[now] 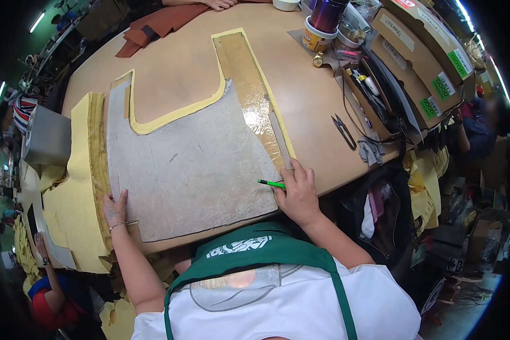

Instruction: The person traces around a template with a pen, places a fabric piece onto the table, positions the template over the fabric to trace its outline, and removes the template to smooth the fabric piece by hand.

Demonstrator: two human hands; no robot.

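A grey sheet template (192,164) with a U-shaped cut-out lies flat on the table, patched with shiny brown tape along its right arm. Yellow material (175,122) shows as a border beneath it, around the cut-out and down the right side. My left hand (115,209) rests on the template's lower left edge, thumb apart from the fingers. At the lower right edge, my right hand (298,191) holds a green pencil (272,183), which points left over the template. Its fingertips touch the template's edge.
A stack of yellow sheets (82,187) stands at the left. Scissor-like thread snips (343,132) lie on the right, near a box of pens (368,93) and cardboard boxes (419,51). Reddish-brown pieces (164,25) lie at the far side, by another person's hand (220,4).
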